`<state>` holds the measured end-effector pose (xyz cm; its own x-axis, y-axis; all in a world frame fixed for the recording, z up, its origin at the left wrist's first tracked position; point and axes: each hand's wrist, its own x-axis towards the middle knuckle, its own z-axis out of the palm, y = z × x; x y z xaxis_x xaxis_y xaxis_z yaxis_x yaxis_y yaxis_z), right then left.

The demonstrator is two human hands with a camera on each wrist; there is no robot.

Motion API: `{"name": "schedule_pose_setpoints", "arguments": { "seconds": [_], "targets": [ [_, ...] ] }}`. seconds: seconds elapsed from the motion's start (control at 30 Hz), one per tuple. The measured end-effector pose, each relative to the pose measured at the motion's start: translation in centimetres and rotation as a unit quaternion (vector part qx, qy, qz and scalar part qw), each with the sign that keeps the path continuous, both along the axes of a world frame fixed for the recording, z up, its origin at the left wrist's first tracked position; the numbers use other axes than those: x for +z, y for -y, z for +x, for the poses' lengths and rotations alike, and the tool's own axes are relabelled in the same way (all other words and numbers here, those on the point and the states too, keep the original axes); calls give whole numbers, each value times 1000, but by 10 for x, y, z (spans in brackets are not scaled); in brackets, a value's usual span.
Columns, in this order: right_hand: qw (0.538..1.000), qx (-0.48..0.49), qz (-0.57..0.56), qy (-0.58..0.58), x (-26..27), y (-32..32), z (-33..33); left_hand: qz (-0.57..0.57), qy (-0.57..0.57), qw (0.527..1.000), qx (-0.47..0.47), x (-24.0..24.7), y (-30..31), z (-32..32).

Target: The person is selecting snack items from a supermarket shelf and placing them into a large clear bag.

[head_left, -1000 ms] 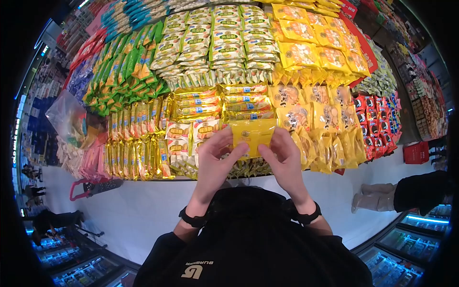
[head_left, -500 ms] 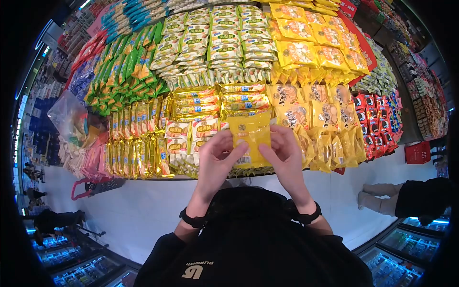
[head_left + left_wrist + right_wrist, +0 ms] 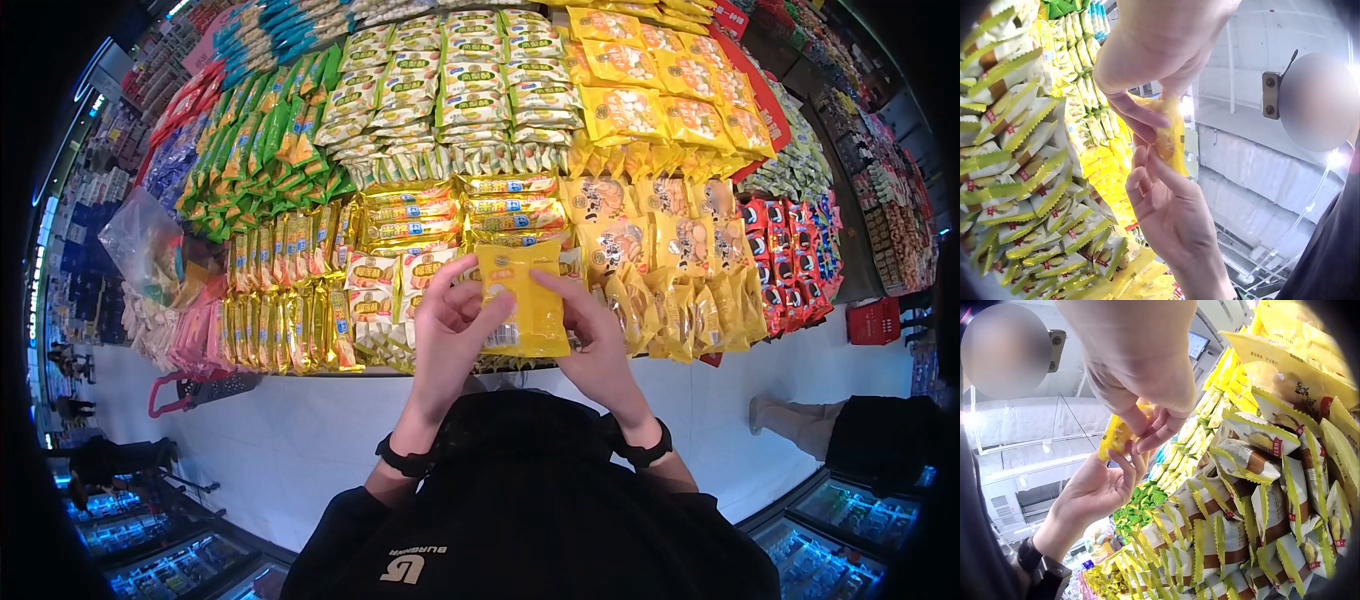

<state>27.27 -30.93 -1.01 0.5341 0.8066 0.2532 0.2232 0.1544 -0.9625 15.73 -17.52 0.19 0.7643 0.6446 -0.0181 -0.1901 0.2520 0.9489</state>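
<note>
A yellow snack packet with a barcode near its lower left corner is held upright between both hands, in front of the display. The left hand grips its left side, thumb across the front. The right hand holds the right side, its thumb reaching over the packet's upper right front. In the left wrist view, the right hand pinches the packet from below the left hand. In the right wrist view, the left hand is curled at the packet; other fingers are hidden behind it.
Gold-wrapped bars, white-and-green packets, yellow bags and green packets fill the sloped display. A pink-handled basket stands at left. A bystander stands at right on the pale floor.
The packet, first tilted with its top edge toward the shelf, now shows its front more fully. The right thumb has shifted up along the packet. At right, the bystander has moved slightly.
</note>
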Motion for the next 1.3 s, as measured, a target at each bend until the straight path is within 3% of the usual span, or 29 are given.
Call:
{"name": "schedule_pose_setpoints", "arguments": {
  "seconds": [0.1,0.43,0.6,0.7,0.93,1.3],
  "targets": [
    [999,-10,-9,-49,-1,-3,-2,12,-3,1000,-6,1,-1,-1],
    [999,-9,-4,-46,2,-15,-1,13,-11,999,30,6,-4,-4],
    [999,-21,12,-32,2,-18,-2,11,-15,1000,-5,0,-12,-9],
    [984,-50,-27,-171,7,-18,-7,-23,7,1000,-18,-4,-14,-9],
    [985,-88,-37,-141,0,-16,-3,58,-44,997,-33,3,-11,-6],
    [984,-94,-47,-145,4,-18,-3,36,-36,998,-36,1,-14,-8]
  ]
}}
